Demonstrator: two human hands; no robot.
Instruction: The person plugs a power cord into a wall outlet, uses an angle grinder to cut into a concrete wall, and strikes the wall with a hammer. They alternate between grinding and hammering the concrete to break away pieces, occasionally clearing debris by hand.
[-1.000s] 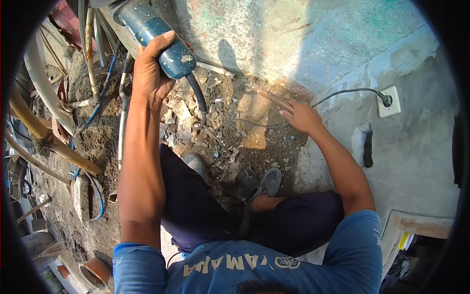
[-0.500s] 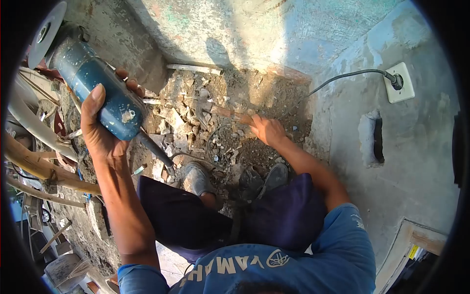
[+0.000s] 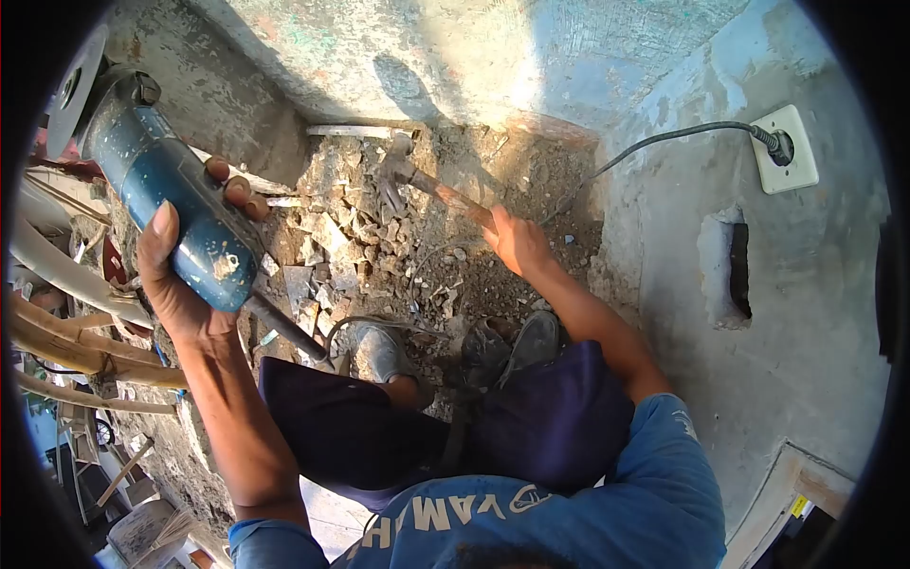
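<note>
My left hand [image 3: 185,284] is wrapped round the body of a blue angle grinder [image 3: 190,194], raised at the left of the head view. Its cutting disc [image 3: 76,90] points to the upper left, and the cord leaves its lower end. In my right hand [image 3: 519,242] is a hammer [image 3: 464,206], gripped by its wooden handle. The metal hammer head [image 3: 396,174] is over the broken rubble [image 3: 360,242] on the ground. My two shoes [image 3: 379,351] stand at the near side of the rubble.
The grinder's cord runs over the ground to a plug in a white wall socket [image 3: 785,150] at right. A rectangular hole [image 3: 737,270] is cut in the grey wall. Bamboo poles [image 3: 85,351] lie at the left. A worn painted wall [image 3: 455,66] rises ahead.
The hammer head has risen away from me in the view and shows more clearly. The grinder has shifted slightly down and left. Both hands keep their hold.
</note>
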